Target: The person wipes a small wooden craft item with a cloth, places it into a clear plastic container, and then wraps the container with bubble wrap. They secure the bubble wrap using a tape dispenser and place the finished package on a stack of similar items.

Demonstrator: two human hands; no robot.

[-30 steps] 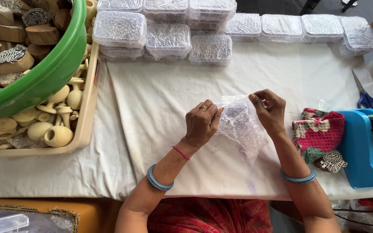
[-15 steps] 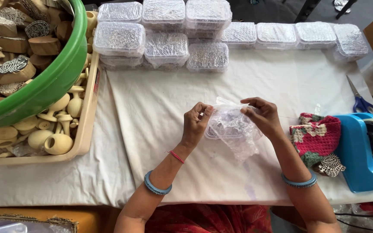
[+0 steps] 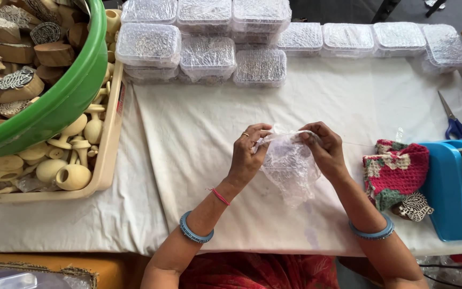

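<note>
Both my hands pinch the top edge of a bubble-wrap piece (image 3: 290,166): left hand (image 3: 248,155) and right hand (image 3: 322,152), fingers clamped, equally near; it hangs lengthwise toward me above the surface (image 3: 188,139).

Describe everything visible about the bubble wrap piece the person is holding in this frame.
The bubble wrap piece is clear, bubbled plastic film, crumpled and bunched into a loose pouch shape. Its upper edge is pinched between the left hand and the right hand, with fingertips close together at the top. The rest hangs down toward the person, its lower end over the white cloth that covers the table. Whether anything is wrapped inside cannot be told.
</note>
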